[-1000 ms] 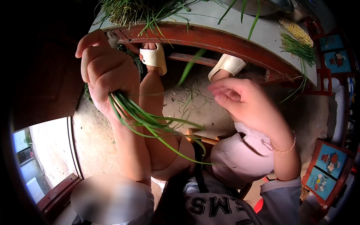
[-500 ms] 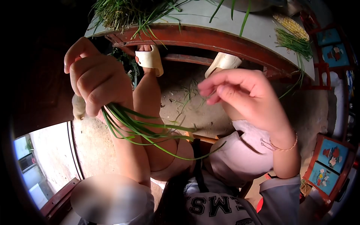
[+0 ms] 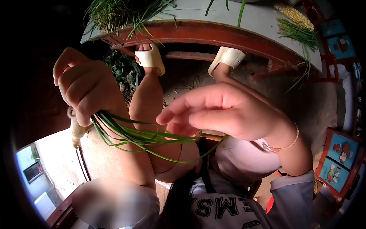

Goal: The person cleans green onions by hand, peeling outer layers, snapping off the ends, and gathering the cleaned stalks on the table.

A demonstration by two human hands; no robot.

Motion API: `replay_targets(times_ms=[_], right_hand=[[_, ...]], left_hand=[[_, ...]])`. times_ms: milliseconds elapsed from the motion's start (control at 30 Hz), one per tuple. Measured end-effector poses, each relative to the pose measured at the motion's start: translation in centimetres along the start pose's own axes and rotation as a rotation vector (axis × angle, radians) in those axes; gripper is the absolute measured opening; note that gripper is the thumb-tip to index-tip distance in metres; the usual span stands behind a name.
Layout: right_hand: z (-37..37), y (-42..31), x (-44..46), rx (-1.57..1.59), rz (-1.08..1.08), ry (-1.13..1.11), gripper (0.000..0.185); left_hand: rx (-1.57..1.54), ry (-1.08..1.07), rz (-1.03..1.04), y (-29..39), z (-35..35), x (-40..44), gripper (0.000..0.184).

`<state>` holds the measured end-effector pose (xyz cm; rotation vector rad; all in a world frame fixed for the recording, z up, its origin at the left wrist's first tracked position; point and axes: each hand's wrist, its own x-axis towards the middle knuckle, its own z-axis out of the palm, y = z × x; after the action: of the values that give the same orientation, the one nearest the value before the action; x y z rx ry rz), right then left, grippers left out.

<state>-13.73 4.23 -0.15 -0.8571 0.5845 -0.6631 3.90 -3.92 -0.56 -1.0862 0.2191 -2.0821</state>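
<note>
My left hand (image 3: 85, 89) is closed in a fist around the thin end of a small bunch of long green chives (image 3: 137, 135). Their loose leaves spread rightward over my lap. My right hand (image 3: 225, 110) hovers at the other end of that bunch, palm turned inward, fingers curved and thumb apart. No stem shows clearly between its fingers, though the fingertips overlap the leaves from this angle. On the table's left end lies a big heap of chives (image 3: 118, 17).
A white-topped table (image 3: 213, 17) with a red wooden edge stands ahead. At its right lie a smaller chive bundle (image 3: 299, 32) and a corn cob (image 3: 293, 16). Scraps lie on the floor. Painted stools (image 3: 339, 156) stand at right. A pale animal-like shape (image 3: 78, 131) shows at left.
My right hand has moved left and closer, to the loose ends of the chives. My left fist, still holding the bunch, has shifted slightly left and down.
</note>
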Motion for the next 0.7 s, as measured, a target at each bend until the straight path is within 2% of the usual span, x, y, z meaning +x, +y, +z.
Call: replay_targets(times_ms=[67,333,467,567,633,667,700], right_hand=[[0.0,-0.1,-0.1,0.029,0.036,0.009,0.026],[0.2,0.2,-0.1,0.157,-0.042,0.091,0.024],[0.0,0.1,-0.2,0.116,-0.036,0.096,0.023],[-0.1,0.3,-0.6,0.078,-0.046,0.183,0.022],[-0.8,-0.2,-1.6,-0.435,-0.034,0.29,0.028],[-0.6,-1.9,-2.6,-1.042,0.108,0.488,0.03],[-2.4,0.0,-3.2,-1.388,-0.257,0.791,0.031]], left_hand=[[0.021,-0.004,-0.001,0.0,-0.1,0.0,0.004],[0.052,-0.026,-0.015,0.4,-0.2,0.1,0.009],[0.065,-0.009,-0.031,0.5,-0.2,0.2,0.009],[0.089,0.014,-0.044,0.2,-0.2,0.2,0.011],[0.441,0.234,-0.071,-0.7,0.1,0.3,0.018],[0.819,0.48,-0.119,-1.0,0.5,0.0,0.018],[1.199,0.72,-0.164,-1.4,0.4,-0.2,0.018]])
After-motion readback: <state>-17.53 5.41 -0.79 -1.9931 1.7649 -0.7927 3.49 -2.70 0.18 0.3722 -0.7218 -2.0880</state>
